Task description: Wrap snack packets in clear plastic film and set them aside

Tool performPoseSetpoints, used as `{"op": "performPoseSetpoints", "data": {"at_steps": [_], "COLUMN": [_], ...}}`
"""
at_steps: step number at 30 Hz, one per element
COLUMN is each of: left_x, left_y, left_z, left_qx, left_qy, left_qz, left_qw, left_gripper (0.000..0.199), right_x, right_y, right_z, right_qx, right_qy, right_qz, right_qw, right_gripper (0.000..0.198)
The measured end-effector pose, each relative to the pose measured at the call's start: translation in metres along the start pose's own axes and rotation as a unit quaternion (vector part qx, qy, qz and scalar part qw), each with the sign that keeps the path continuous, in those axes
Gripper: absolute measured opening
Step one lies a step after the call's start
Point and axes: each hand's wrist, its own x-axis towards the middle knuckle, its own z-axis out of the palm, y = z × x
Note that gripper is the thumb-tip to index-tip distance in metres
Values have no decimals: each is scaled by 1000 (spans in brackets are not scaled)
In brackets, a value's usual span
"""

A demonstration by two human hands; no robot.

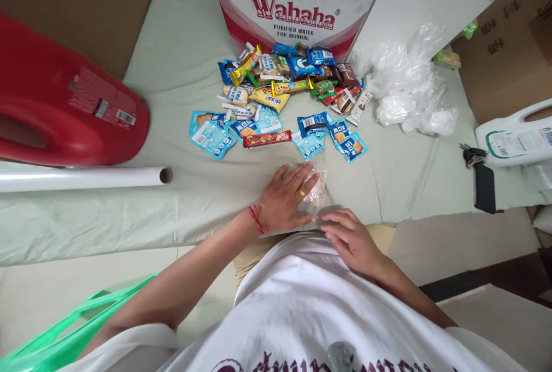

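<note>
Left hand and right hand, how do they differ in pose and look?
The left hand lies spread over a clear packet, while the right hand is loosely bent and off it. The left hand has a gold-coloured ring and a red bracelet; the right hand shows neither. Both are near the edge of the table.

A small, clear plastic packet point(318, 189), crinkled and shiny, lies flat on the pale green cloth point(207, 199) near its front edge. The left hand point(284, 196) partly covers it; its contents are unclear.
</note>
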Motion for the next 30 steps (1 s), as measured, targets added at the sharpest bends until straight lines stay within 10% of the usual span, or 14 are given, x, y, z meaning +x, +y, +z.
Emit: {"op": "performPoseSetpoints", "data": {"at_steps": [5,9,14,18,26,30], "left_x": [15,29,53,71,107,89], "left_y": [-2,12,58,72,62,48], "left_z": [1,-9,-5,17,18,20], "left_qx": [47,-156,-564,-640,-567,-399], "left_qy": [-32,40,24,11,-104,-26], "left_qz": [-64,-151,-167,-230,-284,-251], "left_qw": [996,975,809,733,766,882], "left_gripper": [67,56,67,71,72,49], "right_x": [-9,4,36,50,41,34], "right_y": [20,27,15,15,44,82], "right_z": [-20,-17,-9,-16,-32,-93], "right_qx": [112,236,488,585,577,420], "right_qy": [119,164,141,141,201,324], "right_qz": [175,262,276,283,298,322], "right_qw": [971,921,816,747,733,784], "right_gripper": [21,29,80,82,55,41]}}
